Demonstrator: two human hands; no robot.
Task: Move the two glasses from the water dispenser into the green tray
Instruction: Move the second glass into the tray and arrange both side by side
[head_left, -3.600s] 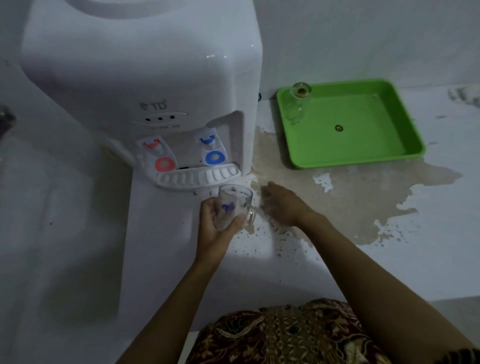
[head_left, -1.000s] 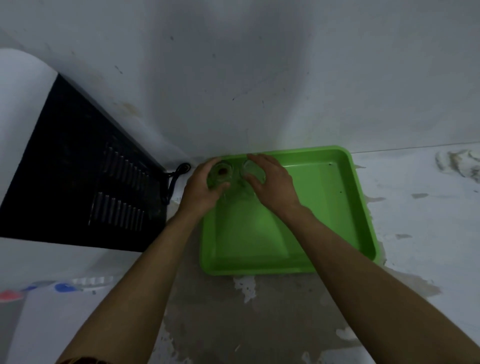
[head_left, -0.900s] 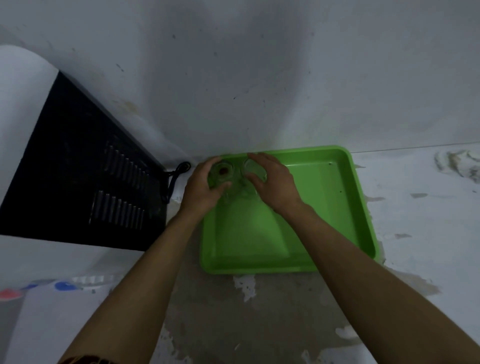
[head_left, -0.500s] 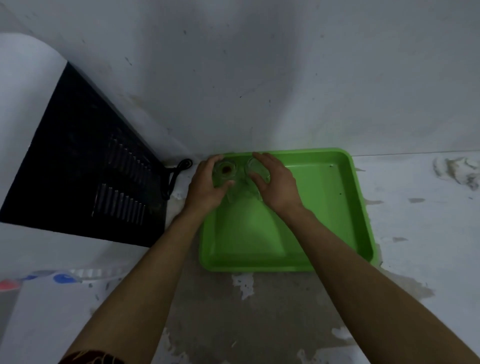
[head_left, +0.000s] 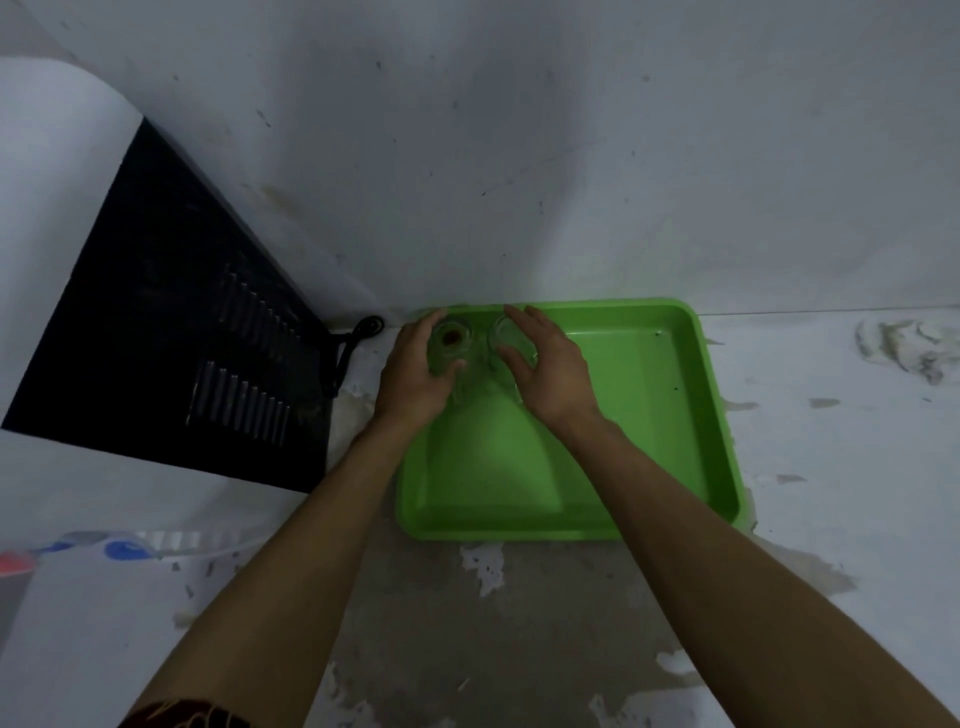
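Two clear glasses stand side by side in the far left corner of the green tray (head_left: 649, 415). The left glass (head_left: 451, 340) shows a dark spot at its bottom, and my left hand (head_left: 415, 374) curls around it from the left. My right hand (head_left: 550, 364) wraps around the right glass (head_left: 506, 338) from the right and hides much of it. Both glasses are upright and look to rest on the tray floor.
The white water dispenser (head_left: 47, 208) with its black vented back panel (head_left: 182, 338) stands at the left, its black cord (head_left: 353, 338) near the tray's corner. A white wall rises right behind the tray. The counter (head_left: 831, 467) is white with worn, stained patches.
Since 3.6 s ago the glass held at the dispenser taps has come to the tray beside the other one. Over the last second both hands have stayed on the glasses, barely moving.
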